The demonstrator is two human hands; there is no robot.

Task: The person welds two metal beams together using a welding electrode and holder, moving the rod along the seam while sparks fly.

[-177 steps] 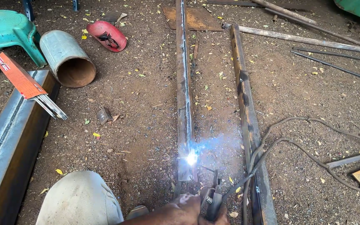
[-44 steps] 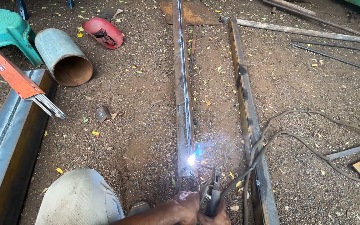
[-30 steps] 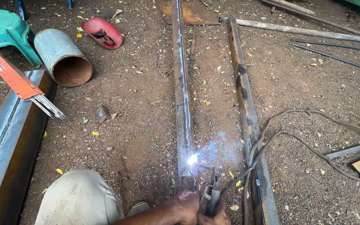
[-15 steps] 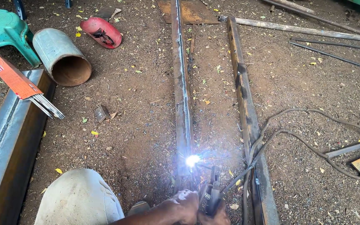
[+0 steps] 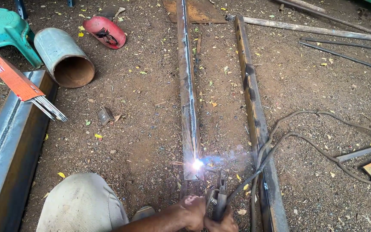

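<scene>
On bare brown dirt, both hands, left hand (image 5: 194, 208) and right hand (image 5: 220, 221), clamp together around a metal electrode holder (image 5: 218, 198) sparking white at the near end of a long, rusty steel bar (image 5: 187, 86), a parallel rusty bar (image 5: 254, 116) lying just right of it.

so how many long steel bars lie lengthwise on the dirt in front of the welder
2: the welded bar runs up the centre from the arc, and the rusty bar lies just right of it. Thinner rods lie top right.
</scene>
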